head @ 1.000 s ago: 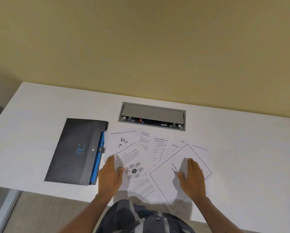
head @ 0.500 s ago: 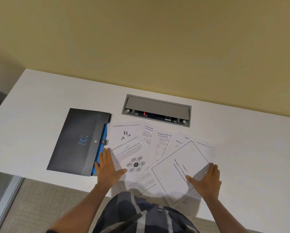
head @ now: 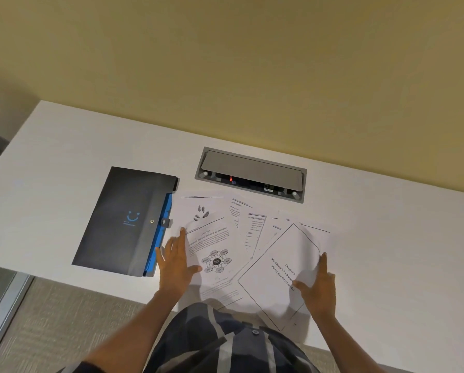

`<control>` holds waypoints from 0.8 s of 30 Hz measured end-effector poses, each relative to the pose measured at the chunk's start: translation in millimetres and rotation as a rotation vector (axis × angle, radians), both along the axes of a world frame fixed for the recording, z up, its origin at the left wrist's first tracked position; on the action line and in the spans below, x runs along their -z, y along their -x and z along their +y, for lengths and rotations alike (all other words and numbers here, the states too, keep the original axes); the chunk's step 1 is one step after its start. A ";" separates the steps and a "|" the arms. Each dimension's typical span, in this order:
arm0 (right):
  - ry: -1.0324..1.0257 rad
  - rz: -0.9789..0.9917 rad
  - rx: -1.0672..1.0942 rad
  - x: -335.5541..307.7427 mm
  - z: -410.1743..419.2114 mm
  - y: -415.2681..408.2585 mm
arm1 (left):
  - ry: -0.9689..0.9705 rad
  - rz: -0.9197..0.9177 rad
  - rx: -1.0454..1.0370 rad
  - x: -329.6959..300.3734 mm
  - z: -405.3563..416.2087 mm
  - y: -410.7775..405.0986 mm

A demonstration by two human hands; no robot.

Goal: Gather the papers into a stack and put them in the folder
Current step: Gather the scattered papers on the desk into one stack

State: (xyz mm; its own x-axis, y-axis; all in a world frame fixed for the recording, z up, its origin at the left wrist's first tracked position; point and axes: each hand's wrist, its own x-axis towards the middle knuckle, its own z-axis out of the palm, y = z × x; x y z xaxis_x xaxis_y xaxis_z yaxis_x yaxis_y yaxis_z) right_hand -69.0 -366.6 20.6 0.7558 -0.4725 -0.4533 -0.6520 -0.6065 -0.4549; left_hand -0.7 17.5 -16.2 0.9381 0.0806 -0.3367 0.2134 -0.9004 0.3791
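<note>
Several printed white papers [head: 252, 238] lie fanned out and overlapping on the white table [head: 387, 238]. A dark grey folder [head: 123, 219] with a blue smile mark and blue inner edge lies shut to their left. My left hand [head: 175, 262] rests flat, fingers apart, on the left edge of the sheet with a round diagram [head: 217, 261]. My right hand [head: 317, 286] presses the right side of the bordered title sheet [head: 276, 267], whose right edge curls up against my fingers.
A grey cable box [head: 252, 173] with a flap lid is set into the table behind the papers. A yellow wall rises beyond. The table's near edge runs under my forearms, with carpeted floor [head: 50, 324] below left.
My hands moved apart from the middle of the papers to the outer edges of the spread. The title sheet's right edge has lifted slightly.
</note>
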 end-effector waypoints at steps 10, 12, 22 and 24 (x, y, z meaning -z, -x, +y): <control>-0.336 -0.111 0.296 -25.3 34.9 -17.1 | 0.706 -0.034 -0.292 -25.1 -10.8 -3.7; -0.376 -0.111 0.234 -26.3 45.9 -25.3 | 0.714 -0.046 -0.296 -27.8 -7.0 -7.2; -0.418 -0.121 -0.045 -30.4 133.2 -76.0 | 0.627 0.076 -0.296 -27.1 9.9 -10.9; -0.419 -0.111 -0.093 -29.5 148.2 -78.9 | 0.601 0.111 -0.329 -25.0 9.5 -10.8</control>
